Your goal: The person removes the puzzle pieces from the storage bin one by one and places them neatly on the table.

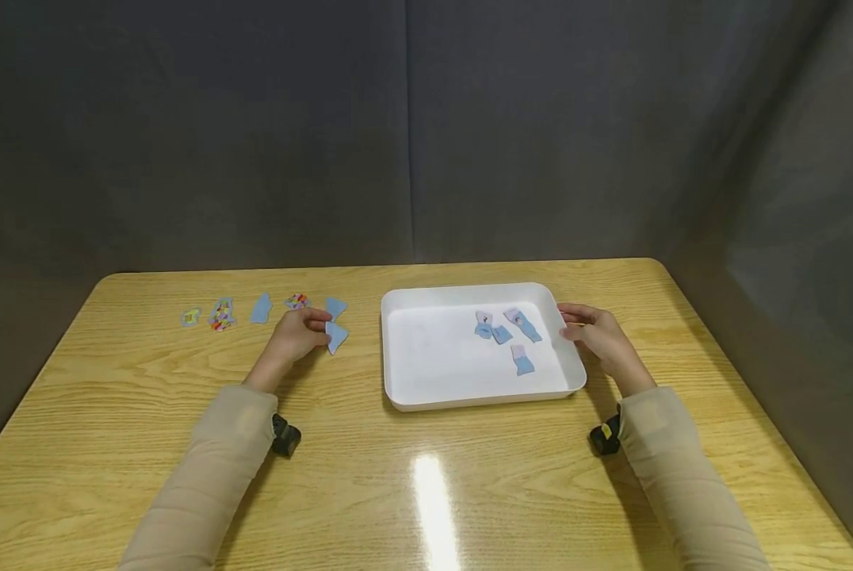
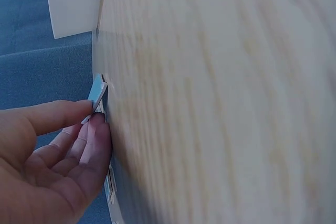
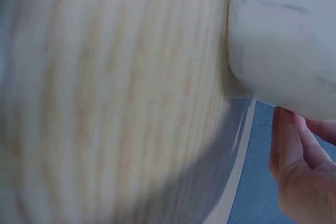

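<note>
Person's L hand [image 1: 298, 335] is pinching a blue pc [image 1: 337, 339] btwn thumb & fingers, tilting it nr the surface [image 1: 355, 452], just in front of a similar blue scrap [image 1: 335, 308]. R hand [image 1: 601, 337] is gripping the R edge of a white tray [image 1: 434, 349], thumb at the rim, other fingers touching the outer wall. Four blue & pinkish bits [image 1: 501, 335] are lying in the tray's R half, some showing dark printed marks, too small to read. Farther L, multicolored cutouts [image 1: 222, 315] & a blue cutout [image 1: 261, 309] are lying apart. R wrist cam [image 1: 605, 434] is showing a yellow patch, any lettering too tiny to read
</note>
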Motion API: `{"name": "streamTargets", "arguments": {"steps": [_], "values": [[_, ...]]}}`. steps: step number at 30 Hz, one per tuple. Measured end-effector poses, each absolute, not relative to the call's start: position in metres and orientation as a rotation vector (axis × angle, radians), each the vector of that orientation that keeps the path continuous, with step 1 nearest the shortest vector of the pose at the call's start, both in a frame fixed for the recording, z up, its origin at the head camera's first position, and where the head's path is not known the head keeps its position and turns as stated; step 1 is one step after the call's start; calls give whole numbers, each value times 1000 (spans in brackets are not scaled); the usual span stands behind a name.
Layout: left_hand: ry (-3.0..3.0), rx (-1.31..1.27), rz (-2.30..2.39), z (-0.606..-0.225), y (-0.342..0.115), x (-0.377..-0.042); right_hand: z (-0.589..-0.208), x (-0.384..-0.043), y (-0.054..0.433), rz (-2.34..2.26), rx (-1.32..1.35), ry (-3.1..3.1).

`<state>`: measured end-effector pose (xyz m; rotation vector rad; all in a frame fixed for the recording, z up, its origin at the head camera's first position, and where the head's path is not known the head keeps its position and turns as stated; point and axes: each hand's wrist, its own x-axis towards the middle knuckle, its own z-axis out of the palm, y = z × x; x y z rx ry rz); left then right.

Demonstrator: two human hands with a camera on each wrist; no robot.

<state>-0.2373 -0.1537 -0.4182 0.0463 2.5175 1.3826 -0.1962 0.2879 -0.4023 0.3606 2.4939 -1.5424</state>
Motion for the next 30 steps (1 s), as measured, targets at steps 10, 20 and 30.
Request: {"name": "streamTargets", "arguments": {"steps": [10, 20, 30], "values": [[2558, 29, 1299, -415, -154, -236, -401, -197, 286, -1537, 375, 2508], [2564, 43, 1285, -415, -156, -235, -399, -195, 285, -1555, 366, 2503], [2541, 50, 1309, -414, -157, -233, -402, -196, 285, -1562, 383, 2496]]}}
